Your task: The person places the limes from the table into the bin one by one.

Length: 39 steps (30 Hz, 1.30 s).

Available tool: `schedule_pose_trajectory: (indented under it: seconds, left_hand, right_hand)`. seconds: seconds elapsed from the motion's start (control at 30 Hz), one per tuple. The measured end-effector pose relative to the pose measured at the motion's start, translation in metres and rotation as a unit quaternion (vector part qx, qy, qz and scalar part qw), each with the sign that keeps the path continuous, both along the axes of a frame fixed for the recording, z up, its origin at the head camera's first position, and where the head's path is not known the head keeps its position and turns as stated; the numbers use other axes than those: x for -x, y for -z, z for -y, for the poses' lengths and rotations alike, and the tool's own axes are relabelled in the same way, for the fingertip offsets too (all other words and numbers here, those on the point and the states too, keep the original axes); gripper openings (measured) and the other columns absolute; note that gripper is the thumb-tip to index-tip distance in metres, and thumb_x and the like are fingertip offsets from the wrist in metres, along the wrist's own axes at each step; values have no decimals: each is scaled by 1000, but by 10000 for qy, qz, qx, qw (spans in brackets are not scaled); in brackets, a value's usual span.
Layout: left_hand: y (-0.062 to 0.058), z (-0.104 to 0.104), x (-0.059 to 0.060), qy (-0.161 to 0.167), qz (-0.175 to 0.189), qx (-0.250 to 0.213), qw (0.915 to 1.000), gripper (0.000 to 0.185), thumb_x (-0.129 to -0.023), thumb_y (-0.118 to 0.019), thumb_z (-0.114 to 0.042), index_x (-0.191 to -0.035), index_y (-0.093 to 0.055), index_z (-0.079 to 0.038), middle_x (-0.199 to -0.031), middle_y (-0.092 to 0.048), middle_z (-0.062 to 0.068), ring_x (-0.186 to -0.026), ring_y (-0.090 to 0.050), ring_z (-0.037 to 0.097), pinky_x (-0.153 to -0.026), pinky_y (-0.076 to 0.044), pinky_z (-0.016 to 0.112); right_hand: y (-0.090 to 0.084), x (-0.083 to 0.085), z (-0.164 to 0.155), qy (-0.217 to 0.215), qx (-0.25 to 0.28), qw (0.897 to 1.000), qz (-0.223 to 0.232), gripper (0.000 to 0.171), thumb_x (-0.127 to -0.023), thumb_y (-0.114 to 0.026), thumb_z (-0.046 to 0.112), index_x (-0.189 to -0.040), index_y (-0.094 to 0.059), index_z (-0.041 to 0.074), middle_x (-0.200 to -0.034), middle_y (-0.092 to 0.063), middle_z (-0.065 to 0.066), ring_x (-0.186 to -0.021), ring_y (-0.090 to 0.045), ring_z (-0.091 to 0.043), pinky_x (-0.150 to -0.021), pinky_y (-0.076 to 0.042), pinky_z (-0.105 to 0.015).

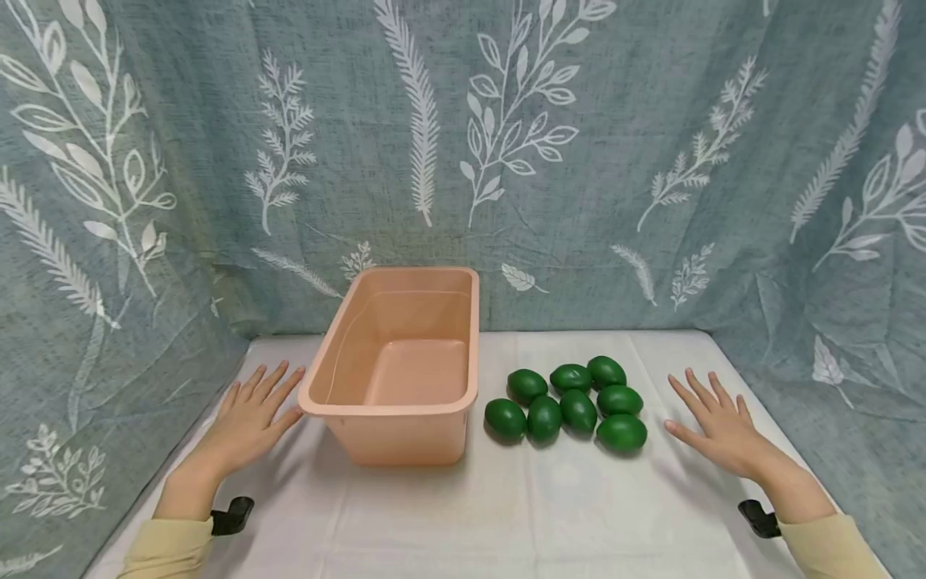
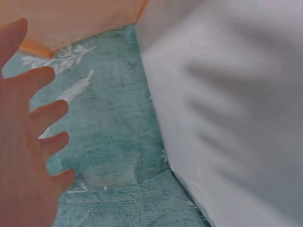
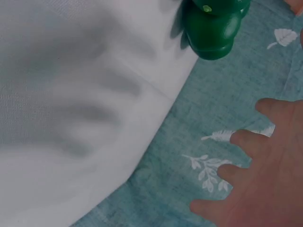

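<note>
The left hand (image 1: pixel 249 418) and right hand (image 1: pixel 719 426) are laid flat on the white tablecloth (image 1: pixel 506 515), fingers spread wide, nothing held. The peach tub (image 1: pixel 401 406) is seen just right of the left hand, with nothing inside. Eight green limes (image 1: pixel 567 402) are clustered between tub and right hand; none appears moved yet.

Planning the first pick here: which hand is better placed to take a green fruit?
Probably the right hand: it lies flat beside the green fruits. The left hand is beyond the peach tub.
</note>
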<state>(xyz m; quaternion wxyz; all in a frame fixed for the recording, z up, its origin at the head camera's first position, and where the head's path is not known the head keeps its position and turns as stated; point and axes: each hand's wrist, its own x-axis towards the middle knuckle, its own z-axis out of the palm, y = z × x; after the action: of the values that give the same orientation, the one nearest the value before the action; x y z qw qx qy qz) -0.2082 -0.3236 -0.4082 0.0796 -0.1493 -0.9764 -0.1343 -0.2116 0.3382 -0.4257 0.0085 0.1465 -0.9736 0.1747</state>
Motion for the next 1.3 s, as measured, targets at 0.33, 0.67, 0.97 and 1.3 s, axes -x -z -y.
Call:
schedule_pose_trajectory:
  seconds: [0.33,0.67,0.97,1.3]
  left_hand:
    - [-25,-6,-5,466,-441,-861,9942,58,-97,-55,-32,-147,-36,-11,-144,-41,24,-130,-34,50,-98,-31,68]
    - [-47,-13,-16,285,-264,-1528,9875,49,-98,-54,-32,-144,-44,-19,-140,-49,18,-126,-44,45,-91,-41,64]
    - [-55,-21,-15,307,-334,-1569,9866,51,-89,-66,-33,-137,-53,-22,-133,-58,5,-123,-47,2,-91,-45,52]
    - [-54,-26,-14,243,-87,-1657,9858,60,-83,-73,-40,-137,-53,-27,-134,-57,4,-125,-51,26,-93,-45,55]
  right_hand:
    - [-4,1,11,-253,462,9979,-366,76,-91,-60,45,-152,-25,16,-154,-19,-23,-141,-14,-49,-102,-20,-74]
    - [5,7,28,-504,1182,9870,-962,68,-87,-70,33,-145,-41,14,-143,-42,-16,-129,-40,-44,-96,-39,-65]
    - [22,12,34,-535,1326,9852,-949,63,-84,-73,32,-137,-49,9,-133,-53,-14,-122,-49,-41,-93,-44,-62]
    - [32,10,41,-547,1380,9866,-672,58,-82,-74,35,-131,-55,9,-126,-57,-13,-116,-54,-39,-91,-48,-60]
